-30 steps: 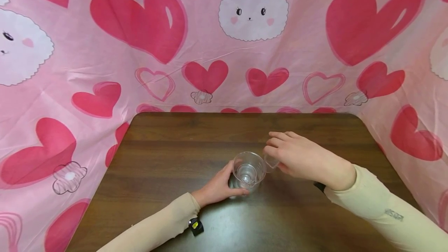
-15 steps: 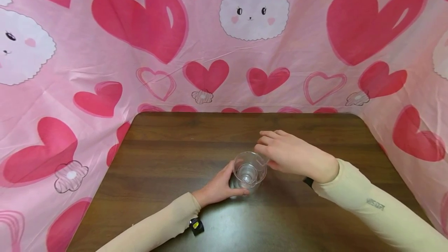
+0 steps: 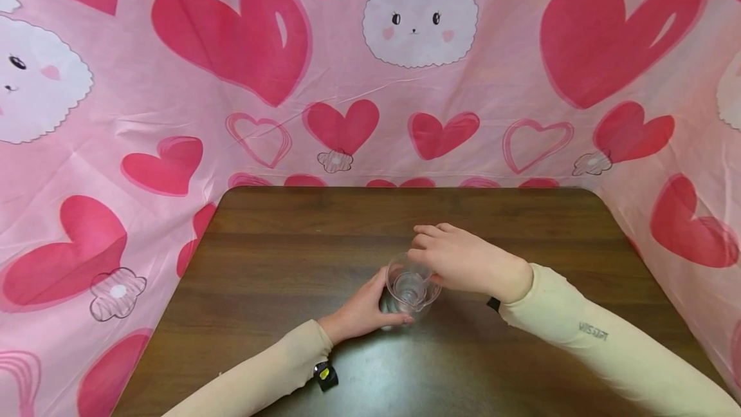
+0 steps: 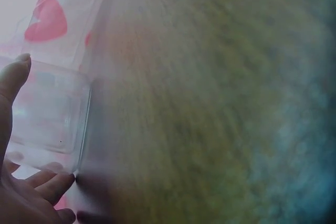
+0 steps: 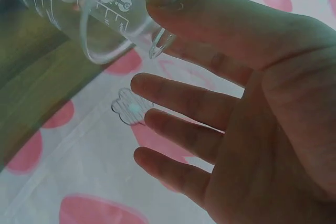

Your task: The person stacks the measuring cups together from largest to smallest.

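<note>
A clear graduated beaker (image 3: 410, 289) stands on the wooden table, its mouth facing up. My left hand (image 3: 365, 306) grips it from the left, thumb in front and fingers behind. The left wrist view shows its rounded base (image 4: 52, 119) between thumb and fingers. Above the beaker's right side, my right hand (image 3: 457, 259) pinches a smaller clear beaker (image 5: 118, 11) near its lip, between thumb and forefinger. The other three fingers stretch out loosely. White scale marks show on both beakers. The smaller one is at the larger one's mouth, overlapping its rim, and the right hand partly hides it from above.
A dark wooden table (image 3: 278, 243) with rounded far corners carries the beakers. Pink cloth (image 3: 336, 69) printed with hearts and rabbits rises behind it and on both sides. A black wrist strap (image 3: 325, 375) is on the left sleeve.
My right hand has moved left with the smaller beaker, from beside the larger beaker to over its mouth, dipping slightly in the last half second. The left hand keeps its grip, still.
</note>
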`<state>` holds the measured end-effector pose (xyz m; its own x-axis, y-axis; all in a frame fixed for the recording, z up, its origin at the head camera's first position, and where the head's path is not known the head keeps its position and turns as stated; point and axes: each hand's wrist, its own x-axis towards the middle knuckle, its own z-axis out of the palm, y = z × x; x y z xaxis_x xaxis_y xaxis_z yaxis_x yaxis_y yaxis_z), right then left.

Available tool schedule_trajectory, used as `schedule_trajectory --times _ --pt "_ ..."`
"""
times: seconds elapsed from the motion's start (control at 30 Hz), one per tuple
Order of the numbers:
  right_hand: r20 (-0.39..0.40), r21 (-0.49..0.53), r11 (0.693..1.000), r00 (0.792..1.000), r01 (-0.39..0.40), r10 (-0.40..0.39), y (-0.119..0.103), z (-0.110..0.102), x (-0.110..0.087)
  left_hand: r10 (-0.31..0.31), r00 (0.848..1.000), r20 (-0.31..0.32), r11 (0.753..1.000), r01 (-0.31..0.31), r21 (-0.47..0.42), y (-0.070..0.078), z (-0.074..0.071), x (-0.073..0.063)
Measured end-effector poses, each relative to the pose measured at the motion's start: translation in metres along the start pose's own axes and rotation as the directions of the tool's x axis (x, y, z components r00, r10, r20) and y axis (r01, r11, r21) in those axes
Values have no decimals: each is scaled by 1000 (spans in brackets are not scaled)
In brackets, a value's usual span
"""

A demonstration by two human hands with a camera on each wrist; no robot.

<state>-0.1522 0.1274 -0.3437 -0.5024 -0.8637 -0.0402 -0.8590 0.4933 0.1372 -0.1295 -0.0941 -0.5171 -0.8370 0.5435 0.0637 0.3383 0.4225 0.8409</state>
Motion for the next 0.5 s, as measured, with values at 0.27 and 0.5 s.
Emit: schedule_trajectory --times 0.27,0.5 --pt "-18 -33 999 999 28 -29 -5 17 10 -13 1000 14 1000 14 -20 -1 0 -1" --pt "-5 -56 998 1000 26 -26 -8 29 16 -16 1000 13 999 17 -32 -1 -1 -1"
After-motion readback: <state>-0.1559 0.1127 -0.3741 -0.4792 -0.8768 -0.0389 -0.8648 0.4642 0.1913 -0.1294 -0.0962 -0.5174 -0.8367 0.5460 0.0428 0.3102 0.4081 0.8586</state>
